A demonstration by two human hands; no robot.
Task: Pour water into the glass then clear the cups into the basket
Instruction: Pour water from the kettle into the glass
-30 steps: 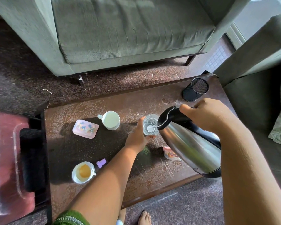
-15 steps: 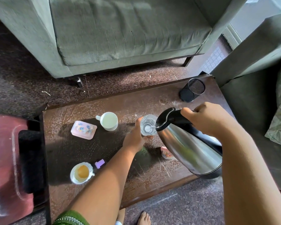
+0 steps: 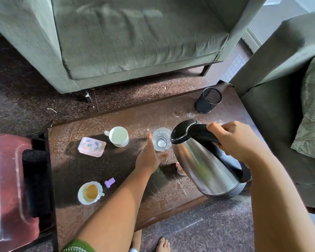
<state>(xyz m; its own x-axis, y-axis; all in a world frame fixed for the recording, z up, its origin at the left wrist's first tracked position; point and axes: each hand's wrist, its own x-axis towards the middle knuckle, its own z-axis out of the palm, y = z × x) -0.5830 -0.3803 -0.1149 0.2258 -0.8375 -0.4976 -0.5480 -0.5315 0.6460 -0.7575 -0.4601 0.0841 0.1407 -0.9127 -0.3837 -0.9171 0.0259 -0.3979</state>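
kettle point(image 3: 204, 160) spout hidden; small object point(image 3: 180, 169) half-hidden

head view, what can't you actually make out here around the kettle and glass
- Small pink thing on the table: mostly hidden behind the kettle, so it cannot be identified.
- Water level in the glass: clear glass seen from above, too hard to judge.
- Left hand on the glass: touching or just beside it cannot be told.
- Basket: none clearly visible; the red object is cut by the left edge.
- Kettle's base print: too small to read.

Soft daylight, glare on the table point(image 3: 171, 110), blurred, bowed wide-angle edges.
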